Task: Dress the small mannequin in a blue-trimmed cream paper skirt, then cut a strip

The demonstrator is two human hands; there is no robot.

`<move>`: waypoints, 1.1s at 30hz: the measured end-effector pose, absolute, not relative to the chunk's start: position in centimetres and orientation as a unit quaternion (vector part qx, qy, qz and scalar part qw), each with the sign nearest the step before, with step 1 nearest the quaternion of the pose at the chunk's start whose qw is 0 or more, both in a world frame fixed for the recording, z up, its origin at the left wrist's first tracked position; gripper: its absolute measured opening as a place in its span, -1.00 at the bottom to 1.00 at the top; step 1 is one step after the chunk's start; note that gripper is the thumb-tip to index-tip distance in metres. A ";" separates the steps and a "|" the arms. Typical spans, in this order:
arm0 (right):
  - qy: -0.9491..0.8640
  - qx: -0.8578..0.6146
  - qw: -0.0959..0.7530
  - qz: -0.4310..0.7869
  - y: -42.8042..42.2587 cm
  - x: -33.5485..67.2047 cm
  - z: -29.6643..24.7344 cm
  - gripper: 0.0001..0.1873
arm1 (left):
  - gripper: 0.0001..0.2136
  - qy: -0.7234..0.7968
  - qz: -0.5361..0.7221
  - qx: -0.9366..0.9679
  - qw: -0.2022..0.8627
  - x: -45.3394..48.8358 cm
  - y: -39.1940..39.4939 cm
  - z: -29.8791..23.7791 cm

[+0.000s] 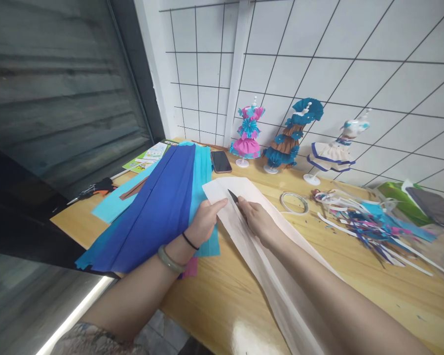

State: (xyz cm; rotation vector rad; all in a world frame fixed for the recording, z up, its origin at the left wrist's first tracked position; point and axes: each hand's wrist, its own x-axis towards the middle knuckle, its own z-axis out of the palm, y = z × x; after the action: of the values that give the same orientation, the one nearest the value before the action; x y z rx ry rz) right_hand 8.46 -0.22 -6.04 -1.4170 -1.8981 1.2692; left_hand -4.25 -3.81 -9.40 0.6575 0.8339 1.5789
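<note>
A long sheet of white crepe paper (244,186) runs from the middle of the table toward me, under my right arm. My left hand (204,219) pinches its left edge between thumb and fingers. In my right hand (257,217) is a pair of scissors (233,195); only a dark pointed blade shows over the paper, and the handles are hidden in my fist. The blade tip points away from me and to the left, near my left thumb. Left of my hands lie folded strips of dark blue crepe paper (159,197) and turquoise crepe paper (203,172).
Three small dress forms in paper dresses, pink (248,143), teal-brown (284,143) and white (331,153), stand along the gridded wall. A phone (221,161), a tape roll (294,202), a heap of paper scraps (373,222) and a black-orange tool (96,189) lie on the table (222,291).
</note>
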 end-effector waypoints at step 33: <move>-0.701 -0.511 0.223 0.446 0.0 7.6 -5.1 -0.49 | -0.69 0.364 0.671 0.300 0.572 -4.5 -3.8 -9.8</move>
State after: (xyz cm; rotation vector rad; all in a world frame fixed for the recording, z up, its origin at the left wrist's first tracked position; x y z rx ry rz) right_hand 7.59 0.04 -5.07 -1.4100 -1.9350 1.2315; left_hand -4.50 -3.80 -9.78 0.7045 0.8529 1.5742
